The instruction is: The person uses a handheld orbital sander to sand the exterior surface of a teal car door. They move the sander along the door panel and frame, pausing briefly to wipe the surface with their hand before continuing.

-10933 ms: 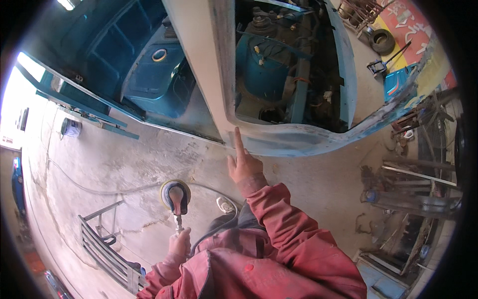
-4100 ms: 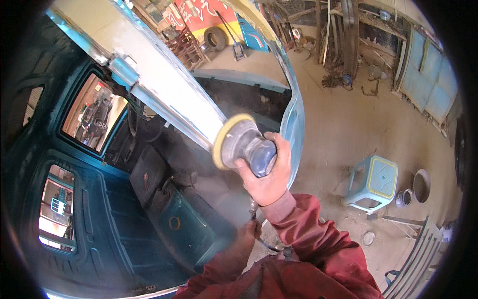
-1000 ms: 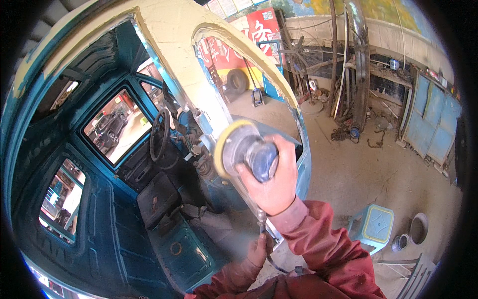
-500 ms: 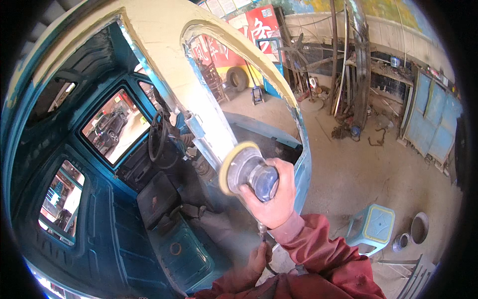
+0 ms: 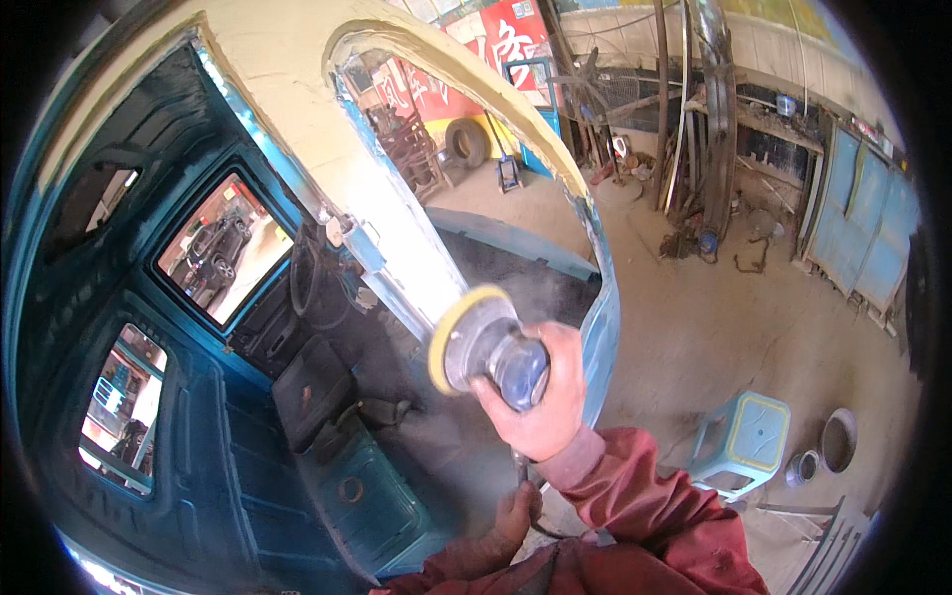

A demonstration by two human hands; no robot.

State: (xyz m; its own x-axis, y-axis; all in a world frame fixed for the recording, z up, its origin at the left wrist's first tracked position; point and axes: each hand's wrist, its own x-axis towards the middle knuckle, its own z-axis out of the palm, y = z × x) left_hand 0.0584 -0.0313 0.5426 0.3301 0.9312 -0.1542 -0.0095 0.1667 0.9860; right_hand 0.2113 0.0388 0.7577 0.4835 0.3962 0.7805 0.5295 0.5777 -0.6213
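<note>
My right hand (image 5: 555,397) is wrapped around a round power sander (image 5: 501,347) with a blue top and a yellow-rimmed pad. The pad is turned toward the lower end of a pale, partly sanded pillar (image 5: 397,233) of a vehicle cab; whether it touches cannot be told. Below the sander, my left hand (image 5: 514,514) is closed around its dark hose (image 5: 523,469), close to the fitting. Beige filler covers the cab's upper frame (image 5: 283,74), and the body is blue-green. Haze hangs around the sander.
Inside the cab are a dark seat (image 5: 312,392) and a steering wheel (image 5: 307,278). On the floor at right stand a light blue stool (image 5: 759,436) and a round metal ring (image 5: 838,439). Farther back are a tyre (image 5: 466,144), a blue cabinet (image 5: 858,218) and upright metal posts (image 5: 714,129).
The cab and its pillar have shifted slightly left in view. My right hand and the sander sit a little lower and farther left. Both hands keep their holds.
</note>
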